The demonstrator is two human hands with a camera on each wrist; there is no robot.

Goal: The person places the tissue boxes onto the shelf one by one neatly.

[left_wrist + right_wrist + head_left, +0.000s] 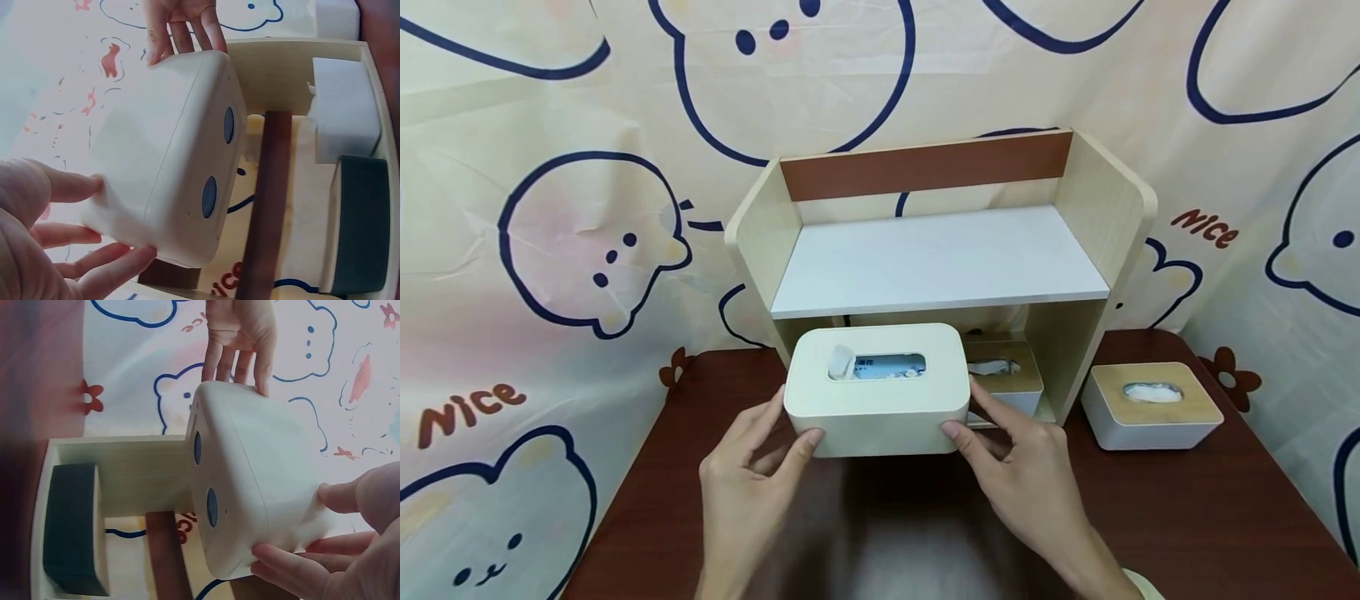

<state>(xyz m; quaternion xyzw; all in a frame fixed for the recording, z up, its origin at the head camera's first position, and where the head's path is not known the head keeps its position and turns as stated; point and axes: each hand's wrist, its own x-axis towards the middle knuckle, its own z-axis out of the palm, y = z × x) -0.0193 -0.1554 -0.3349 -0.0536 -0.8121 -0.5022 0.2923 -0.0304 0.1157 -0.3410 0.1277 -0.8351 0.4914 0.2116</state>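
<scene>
A cream tissue box (880,433) with rounded corners is held up in front of the shelf in the head view. Through the oval slot in its top, a blue tissue pack (891,366) shows. My left hand (752,475) grips the box's left end, thumb on the front face. At the opposite end my right hand (1026,475) holds it the same way. Both wrist views show the underside with two round blue-grey spots. Behind the held box, a white tissue box with a wooden lid (1026,375) stands in the shelf's lower compartment, partly hidden.
The wooden desktop shelf (940,258) has a white upper board and a brown back rail. A dark green box (362,225) sits in its lower part, seen in the wrist views. Another wood-lidded white tissue box (1150,429) stands on the dark brown table (1240,517), right of the shelf.
</scene>
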